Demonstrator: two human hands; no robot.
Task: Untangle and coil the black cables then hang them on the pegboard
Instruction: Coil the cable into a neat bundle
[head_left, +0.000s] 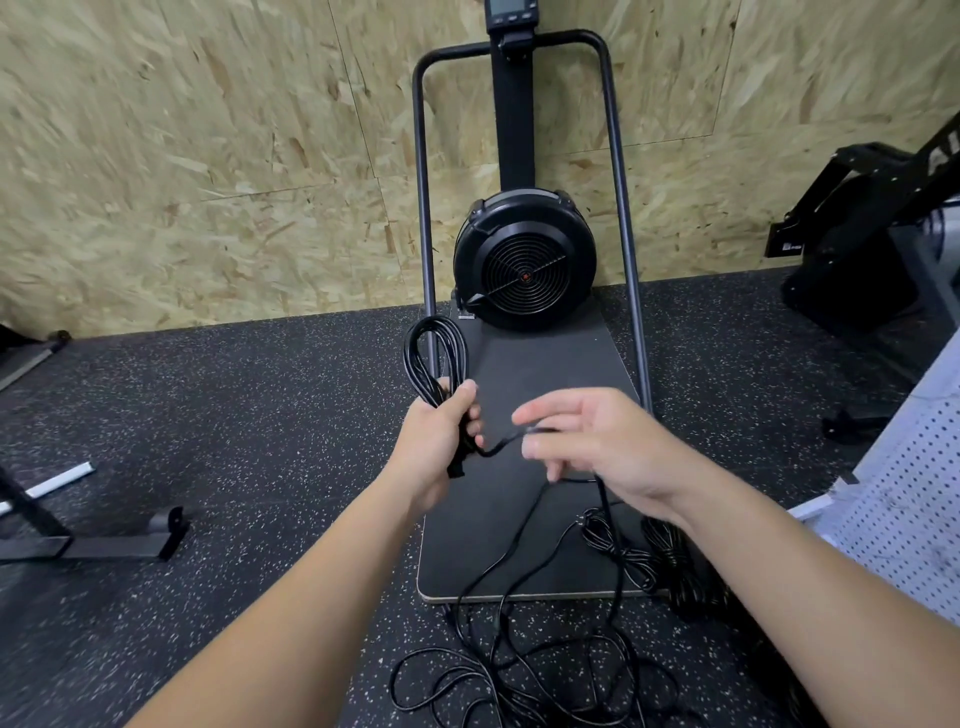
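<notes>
Black cables (545, 670) sprawled in a loose tangle across the speckled floor (234, 415) and the machine's dark base board (545, 364), near the white pegboard (904, 519) at right. Small coil (435, 358) clamped in left hand (434, 441), fingers curled round it. Right hand (602, 441) blurred, fingers spread, perhaps loosely guiding the strand. Best fed slack through relaxed fingers, each loop matched to the coil, kinks shaken out first.
</notes>
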